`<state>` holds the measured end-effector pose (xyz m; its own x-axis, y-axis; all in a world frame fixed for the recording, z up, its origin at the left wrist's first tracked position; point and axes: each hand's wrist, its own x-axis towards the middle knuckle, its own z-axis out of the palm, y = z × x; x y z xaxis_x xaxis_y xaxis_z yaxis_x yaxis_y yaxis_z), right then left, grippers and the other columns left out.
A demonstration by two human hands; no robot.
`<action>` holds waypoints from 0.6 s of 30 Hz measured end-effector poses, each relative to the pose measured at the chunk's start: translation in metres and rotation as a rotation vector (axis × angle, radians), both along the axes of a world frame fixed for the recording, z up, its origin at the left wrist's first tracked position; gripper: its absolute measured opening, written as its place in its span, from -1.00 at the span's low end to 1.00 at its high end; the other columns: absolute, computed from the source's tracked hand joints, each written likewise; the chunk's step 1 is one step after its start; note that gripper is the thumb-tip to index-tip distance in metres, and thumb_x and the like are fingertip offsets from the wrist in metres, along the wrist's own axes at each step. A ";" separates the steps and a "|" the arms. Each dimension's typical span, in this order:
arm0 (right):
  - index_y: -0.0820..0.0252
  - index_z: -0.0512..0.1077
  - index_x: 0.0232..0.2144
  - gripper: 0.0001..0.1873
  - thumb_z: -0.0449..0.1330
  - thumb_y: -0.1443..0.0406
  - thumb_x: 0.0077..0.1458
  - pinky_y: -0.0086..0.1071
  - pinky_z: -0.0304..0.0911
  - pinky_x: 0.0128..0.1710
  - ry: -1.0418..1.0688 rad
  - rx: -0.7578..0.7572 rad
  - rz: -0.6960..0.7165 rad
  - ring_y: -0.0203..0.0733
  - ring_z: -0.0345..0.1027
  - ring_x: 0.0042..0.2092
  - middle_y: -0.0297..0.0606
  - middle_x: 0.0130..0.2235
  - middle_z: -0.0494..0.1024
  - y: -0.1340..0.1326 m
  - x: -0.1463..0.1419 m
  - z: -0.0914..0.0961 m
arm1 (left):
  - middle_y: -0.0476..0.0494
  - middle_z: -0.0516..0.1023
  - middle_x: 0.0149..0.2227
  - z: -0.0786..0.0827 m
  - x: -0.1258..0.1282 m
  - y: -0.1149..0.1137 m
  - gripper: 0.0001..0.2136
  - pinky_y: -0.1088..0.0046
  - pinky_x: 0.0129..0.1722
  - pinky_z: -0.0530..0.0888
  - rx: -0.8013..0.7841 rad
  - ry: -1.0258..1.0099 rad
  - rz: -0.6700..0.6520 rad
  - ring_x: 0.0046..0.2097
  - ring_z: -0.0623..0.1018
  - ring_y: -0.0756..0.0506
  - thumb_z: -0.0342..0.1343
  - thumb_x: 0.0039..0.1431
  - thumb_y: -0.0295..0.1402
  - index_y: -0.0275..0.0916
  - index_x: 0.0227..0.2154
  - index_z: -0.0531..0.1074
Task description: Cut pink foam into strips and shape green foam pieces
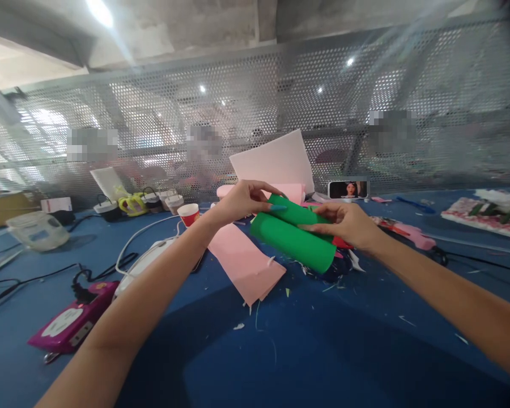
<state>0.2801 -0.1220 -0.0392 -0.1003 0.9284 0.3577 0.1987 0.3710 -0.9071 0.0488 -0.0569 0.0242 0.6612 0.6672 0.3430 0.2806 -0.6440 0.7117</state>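
Observation:
A green sheet (295, 241), paper or thin foam, is curled into a loose roll and held above the blue table. My left hand (249, 198) pinches its far left edge between thumb and fingers; a blue-green nail shows. At its right end, my right hand (344, 224) grips the upper edge with thumb and fingers. Below and to the left of the roll lie pale pink strips (244, 263), stacked slightly askew. Behind my hands, a large pale sheet (274, 161) curls upward beside a pink roll (298, 192). Dark and red items under the green roll are partly hidden.
A pink glue gun (414, 235) with a black cord lies right. At left are a purple power strip (76, 320), cables and a clear plastic tub (38, 232). A red paper cup (188, 215) and a propped phone (348, 190) stand behind. Scraps litter the table.

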 end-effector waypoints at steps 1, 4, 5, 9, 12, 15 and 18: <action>0.18 0.49 -0.40 -0.60 0.41 0.15 -0.36 -0.18 0.40 -0.18 0.026 -0.008 -0.021 -0.02 0.47 -0.21 -0.19 -0.29 0.60 0.001 0.001 -0.001 | 0.02 0.42 -0.59 -0.001 0.000 0.001 -0.70 0.64 -0.59 0.27 -0.006 -0.030 0.005 -0.57 0.34 0.13 0.24 -0.08 -0.47 -0.28 -0.20 0.51; 0.17 0.49 -0.30 -0.56 0.41 0.17 -0.32 -0.16 0.41 -0.14 0.111 -0.039 -0.036 -0.03 0.48 -0.20 -0.19 -0.26 0.60 0.004 0.004 -0.004 | 0.01 0.43 -0.58 -0.002 0.000 0.005 -0.71 0.63 -0.57 0.30 -0.004 -0.120 0.041 -0.54 0.39 0.11 0.25 -0.09 -0.49 -0.31 -0.22 0.50; 0.17 0.49 -0.27 -0.55 0.41 0.19 -0.30 -0.16 0.40 -0.12 0.141 -0.035 -0.032 -0.04 0.49 -0.20 -0.20 -0.25 0.60 0.006 0.004 -0.006 | 0.00 0.44 -0.58 -0.003 0.000 0.006 -0.71 0.63 -0.56 0.31 0.001 -0.139 0.054 -0.53 0.40 0.11 0.25 -0.10 -0.49 -0.32 -0.23 0.50; 0.18 0.48 -0.23 -0.57 0.39 0.21 -0.24 -0.15 0.40 -0.10 0.232 0.045 -0.072 -0.06 0.49 -0.21 -0.21 -0.25 0.61 0.010 0.004 -0.015 | -0.06 0.51 -0.46 -0.009 -0.001 0.011 -0.70 0.59 -0.47 0.40 -0.021 -0.165 0.065 -0.44 0.48 0.06 0.27 -0.13 -0.47 -0.32 -0.24 0.48; 0.18 0.49 -0.24 -0.57 0.38 0.16 -0.22 -0.15 0.42 -0.20 0.174 0.105 -0.151 -0.04 0.49 -0.24 -0.21 -0.31 0.61 0.008 0.002 -0.016 | -0.15 0.54 -0.28 -0.014 0.000 0.013 -0.67 0.54 -0.39 0.46 -0.052 -0.128 0.067 -0.33 0.52 0.02 0.27 -0.14 -0.48 -0.30 -0.22 0.46; 0.20 0.50 -0.27 -0.58 0.35 0.10 -0.19 -0.24 0.41 -0.39 0.075 0.142 -0.218 -0.07 0.48 -0.35 -0.21 -0.40 0.60 0.002 0.001 -0.014 | -0.19 0.55 -0.21 -0.016 0.000 0.012 -0.68 0.52 -0.31 0.48 -0.005 -0.064 0.056 -0.25 0.53 0.00 0.27 -0.15 -0.48 -0.31 -0.23 0.47; 0.22 0.51 -0.34 -0.62 0.30 0.06 -0.13 -0.35 0.27 -0.59 -0.039 0.186 -0.275 -0.17 0.39 -0.50 -0.26 -0.54 0.54 -0.003 0.001 -0.012 | -0.20 0.57 -0.22 -0.016 0.002 0.010 -0.68 0.50 -0.28 0.49 0.063 -0.020 0.025 -0.22 0.54 -0.03 0.29 -0.17 -0.45 -0.31 -0.25 0.51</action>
